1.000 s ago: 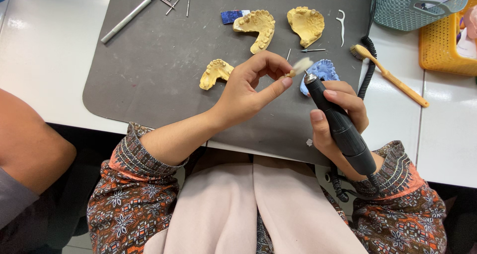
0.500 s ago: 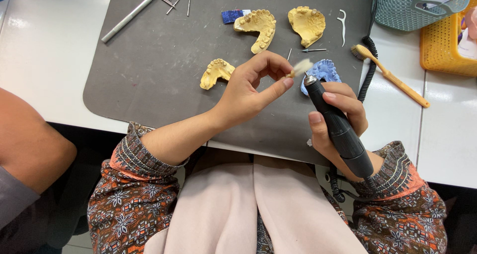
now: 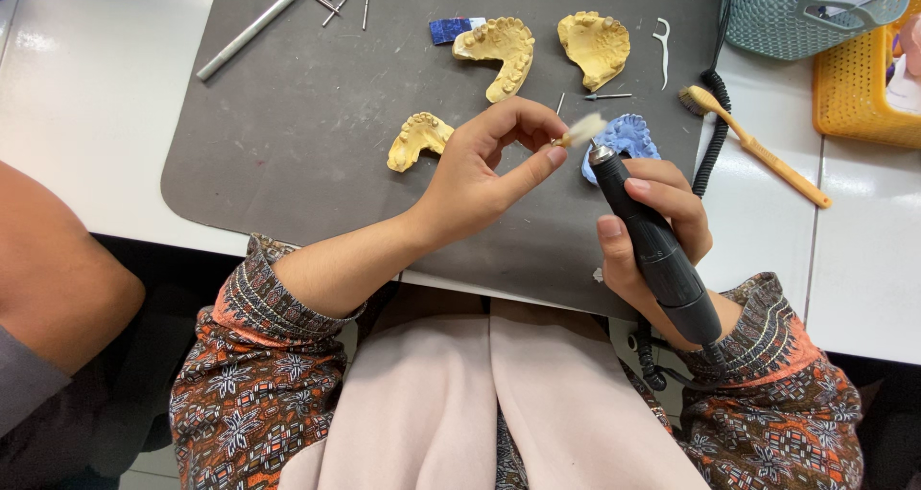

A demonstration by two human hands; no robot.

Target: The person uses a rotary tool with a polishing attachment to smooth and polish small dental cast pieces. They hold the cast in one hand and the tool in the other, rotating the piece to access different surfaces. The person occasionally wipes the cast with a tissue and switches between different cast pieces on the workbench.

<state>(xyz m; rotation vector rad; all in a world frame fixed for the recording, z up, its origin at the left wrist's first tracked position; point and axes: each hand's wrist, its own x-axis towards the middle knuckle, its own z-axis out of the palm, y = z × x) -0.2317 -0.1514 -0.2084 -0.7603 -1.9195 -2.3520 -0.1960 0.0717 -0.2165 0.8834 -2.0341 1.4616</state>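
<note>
The small white buffing tip (image 3: pixel 585 128) sits pinched between the thumb and fingers of the left hand (image 3: pixel 489 169), held above the dark grey mat (image 3: pixel 288 145) just beside the metal nose of the black rotary handpiece (image 3: pixel 652 245). The tip's fluffy end points right, toward the handpiece, and whether the 2 touch I cannot tell. The right hand (image 3: pixel 657 236) is wrapped firmly around the handpiece body, thumb along its near side, with the tool tilted so its nose aims up and left. A coiled black cord (image 3: pixel 712 135) runs along the mat's right edge.

Under the handpiece nose lies a blue dental mould (image 3: pixel 628 140) (partly hidden by the tool). On the mat are 3 yellow plaster casts: a small one (image 3: pixel 417 137) just left of the left hand, a curved one (image 3: pixel 499 49) further up, and a rounder one (image 3: pixel 595 44) to its right. A small blue block (image 3: pixel 451 30) touches the curved cast. A long metal rod (image 3: pixel 245 37) and several thin burs (image 3: pixel 331 1) lie at the mat's upper left. A yellow toothbrush (image 3: pixel 758 150) rests on the white table (image 3: pixel 863 250), right of the mat, near a teal basket (image 3: pixel 767 20) and a yellow basket (image 3: pixel 859 87). Another person's arm (image 3: pixel 58 279) shows at the left.
</note>
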